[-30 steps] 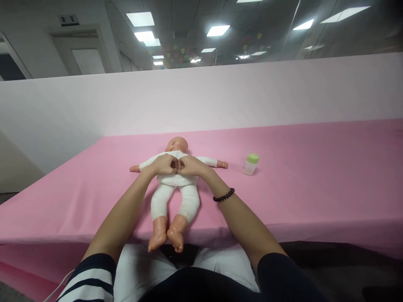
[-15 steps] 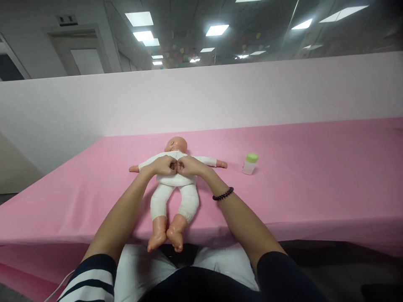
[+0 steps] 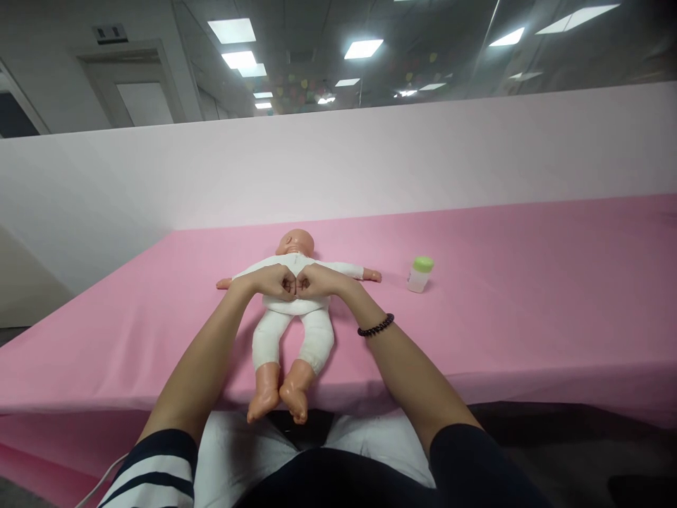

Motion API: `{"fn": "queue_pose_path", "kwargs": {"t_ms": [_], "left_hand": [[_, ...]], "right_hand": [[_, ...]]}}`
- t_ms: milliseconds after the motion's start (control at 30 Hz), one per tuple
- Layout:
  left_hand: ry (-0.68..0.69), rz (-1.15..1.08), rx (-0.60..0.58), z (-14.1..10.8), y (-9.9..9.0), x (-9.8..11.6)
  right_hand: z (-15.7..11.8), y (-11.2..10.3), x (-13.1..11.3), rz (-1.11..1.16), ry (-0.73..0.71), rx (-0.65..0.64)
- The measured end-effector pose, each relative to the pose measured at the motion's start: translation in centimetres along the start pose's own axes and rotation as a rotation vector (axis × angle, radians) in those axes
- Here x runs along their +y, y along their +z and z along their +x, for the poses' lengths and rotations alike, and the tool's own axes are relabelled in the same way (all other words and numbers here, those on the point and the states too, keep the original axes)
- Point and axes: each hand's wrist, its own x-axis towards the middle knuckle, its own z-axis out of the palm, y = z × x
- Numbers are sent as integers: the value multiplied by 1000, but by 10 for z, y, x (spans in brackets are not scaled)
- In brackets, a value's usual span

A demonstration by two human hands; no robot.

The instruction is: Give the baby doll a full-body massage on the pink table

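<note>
A baby doll in a white suit lies on its back on the pink-covered table, arms spread, its bare feet toward me at the front edge. My left hand and my right hand meet over the middle of its chest, knuckles together. The fingers of both are curled closed against the white cloth. Whatever they pinch is too small to make out. A dark beaded bracelet circles my right wrist.
To the right of the doll stands a small clear bottle with a green lid. Pink cloth covers the table, and a low white partition rises behind it.
Both hands have shifted very slightly down the doll's chest, still closed and together. The doll and the bottle lie as before.
</note>
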Motion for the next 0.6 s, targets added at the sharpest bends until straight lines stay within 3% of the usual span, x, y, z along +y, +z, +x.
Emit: {"fn": "queue_pose_path", "kwargs": {"t_ms": [167, 300, 600], "left_hand": [[68, -73, 20, -2, -2, -1], [121, -85, 3, -5, -3, 0], [16, -24, -21, -6, -2, 7]], "right_hand": [[-4, -5, 2, 70, -50, 24], [-13, -15, 1, 173, -86, -64], [-5, -6, 1, 75, -84, -95]]}}
